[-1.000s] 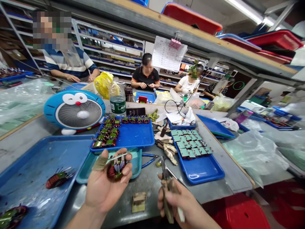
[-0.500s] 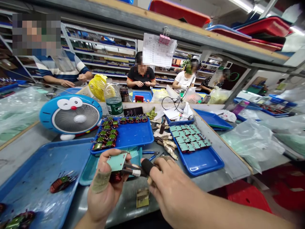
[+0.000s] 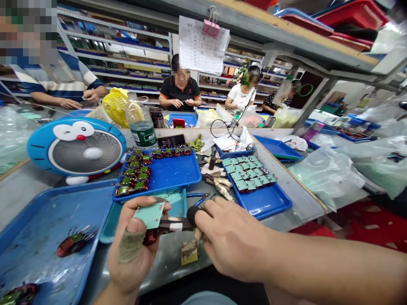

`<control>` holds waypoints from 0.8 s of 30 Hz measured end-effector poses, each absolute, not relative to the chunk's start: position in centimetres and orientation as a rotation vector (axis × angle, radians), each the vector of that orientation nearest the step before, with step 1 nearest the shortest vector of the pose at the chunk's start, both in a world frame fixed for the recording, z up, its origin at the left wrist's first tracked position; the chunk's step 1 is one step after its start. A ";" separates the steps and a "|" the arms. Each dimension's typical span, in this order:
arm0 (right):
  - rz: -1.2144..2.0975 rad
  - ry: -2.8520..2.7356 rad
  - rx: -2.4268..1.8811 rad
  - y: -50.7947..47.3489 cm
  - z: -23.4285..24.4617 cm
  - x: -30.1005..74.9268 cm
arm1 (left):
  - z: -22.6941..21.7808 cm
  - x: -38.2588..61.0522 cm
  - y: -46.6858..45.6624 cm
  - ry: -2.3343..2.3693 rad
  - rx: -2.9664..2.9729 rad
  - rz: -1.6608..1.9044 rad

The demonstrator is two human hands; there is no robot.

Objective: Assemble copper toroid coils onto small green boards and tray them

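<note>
Copper-wound toroidal coil [image 3: 149,238], dark red winding, lower centre of frame, mostly hidden within the left hand [image 3: 132,250]. Flat mint-green circuit board [image 3: 149,214], tilted, directly above the coil. Black-sleeved pliers [image 3: 176,225], white band near the tips, gripped in the right hand [image 3: 235,233], tips reaching just beneath the board.

Only a narrow gap separated the left hand [image 3: 132,254], gripping a copper coil [image 3: 150,238], from the right hand [image 3: 233,235], and black-handled pliers [image 3: 193,214] spanned it. Directly far, a teal tray [image 3: 110,228] and a blue tray [image 3: 181,173] stood in the way; a wide blue tray [image 3: 47,220] blocked the left. A strip of grey bench [image 3: 165,271] lay near, with a small card [image 3: 189,253] on it.
</note>
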State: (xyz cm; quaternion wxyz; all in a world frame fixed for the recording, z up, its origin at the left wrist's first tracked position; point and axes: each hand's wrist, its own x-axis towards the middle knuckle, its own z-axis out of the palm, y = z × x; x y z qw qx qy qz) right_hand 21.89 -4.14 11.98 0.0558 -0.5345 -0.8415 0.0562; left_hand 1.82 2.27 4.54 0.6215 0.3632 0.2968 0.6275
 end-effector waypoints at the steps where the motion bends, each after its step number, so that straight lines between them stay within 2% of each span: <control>1: 0.148 -2.559 -1.622 -4.0 11.8 21.7 | 4.5 1.9 2.4 0.681 0.830 1.465; 13: 0.315 -2.347 -1.740 -4.0 9.9 21.1 | 5.9 1.8 3.0 0.686 0.717 1.392; 24: 0.315 -2.396 -1.694 -4.4 10.2 21.1 | 4.3 1.4 2.7 0.687 0.865 1.354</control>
